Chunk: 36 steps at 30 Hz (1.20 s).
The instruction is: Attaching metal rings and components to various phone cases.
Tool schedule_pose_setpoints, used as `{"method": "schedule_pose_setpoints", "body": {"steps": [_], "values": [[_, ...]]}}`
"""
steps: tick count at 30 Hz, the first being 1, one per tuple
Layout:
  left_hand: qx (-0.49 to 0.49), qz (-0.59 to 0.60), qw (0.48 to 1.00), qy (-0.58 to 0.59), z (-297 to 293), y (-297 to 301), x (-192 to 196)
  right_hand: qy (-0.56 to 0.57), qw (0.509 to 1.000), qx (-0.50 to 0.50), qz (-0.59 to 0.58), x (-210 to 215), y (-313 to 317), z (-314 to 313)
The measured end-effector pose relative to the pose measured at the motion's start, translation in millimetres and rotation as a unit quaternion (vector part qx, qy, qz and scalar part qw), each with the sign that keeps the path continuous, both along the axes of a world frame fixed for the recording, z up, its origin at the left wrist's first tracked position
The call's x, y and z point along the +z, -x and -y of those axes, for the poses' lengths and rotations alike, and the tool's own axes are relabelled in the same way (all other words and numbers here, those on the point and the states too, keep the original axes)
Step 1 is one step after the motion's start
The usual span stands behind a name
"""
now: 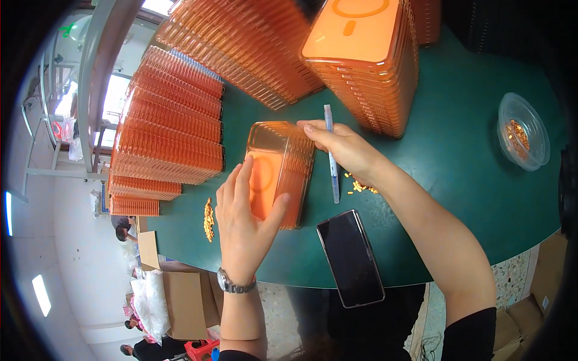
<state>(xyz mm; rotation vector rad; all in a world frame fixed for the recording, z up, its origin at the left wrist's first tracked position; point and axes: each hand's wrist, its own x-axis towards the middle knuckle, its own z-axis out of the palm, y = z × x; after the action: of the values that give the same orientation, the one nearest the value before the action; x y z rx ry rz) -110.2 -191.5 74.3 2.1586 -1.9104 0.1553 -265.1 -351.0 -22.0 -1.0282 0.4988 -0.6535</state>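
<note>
A short stack of translucent orange phone cases (269,142) stands in front of me on the green table, its top case showing a ring outline. My left hand (244,201), a metal watch on its wrist, lies over the left side of the stack with fingers stretched and thumb spread. At the stack's far right corner, my right hand (328,141) pinches the edge of a phone case between thumb and fingers; its other fingers are partly hidden. A pale marker pen (334,174) lies beside that hand, partly covered by it.
Tall phone case stacks (361,72) and long leaning rows (168,129) line the far and left sides. Small gold pieces lie in piles (208,219), (363,185) and a clear tub (524,132). A dark smartphone (351,259) sits at the near edge.
</note>
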Motion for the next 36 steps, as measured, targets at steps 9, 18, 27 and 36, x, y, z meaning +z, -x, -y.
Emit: {"method": "schedule_pose_setpoints", "body": {"steps": [9, 18, 27, 36], "values": [[0.098, -0.450, 0.853, 0.243, -52, 5, -52, 0.012, 0.999, 0.020, -0.027, -5, 0, 2], [0.168, -0.779, 0.563, 0.221, -85, 27, -74, 0.001, 0.999, -0.015, -0.049, -6, -1, -4], [0.106, -0.794, 0.545, 0.246, -52, 1, -89, -0.015, 0.995, -0.095, -0.023, -12, -6, -5], [-0.054, -0.267, 0.883, 0.382, 2, 25, 27, -0.016, 0.992, -0.117, -0.054, -12, -17, -11]]}}
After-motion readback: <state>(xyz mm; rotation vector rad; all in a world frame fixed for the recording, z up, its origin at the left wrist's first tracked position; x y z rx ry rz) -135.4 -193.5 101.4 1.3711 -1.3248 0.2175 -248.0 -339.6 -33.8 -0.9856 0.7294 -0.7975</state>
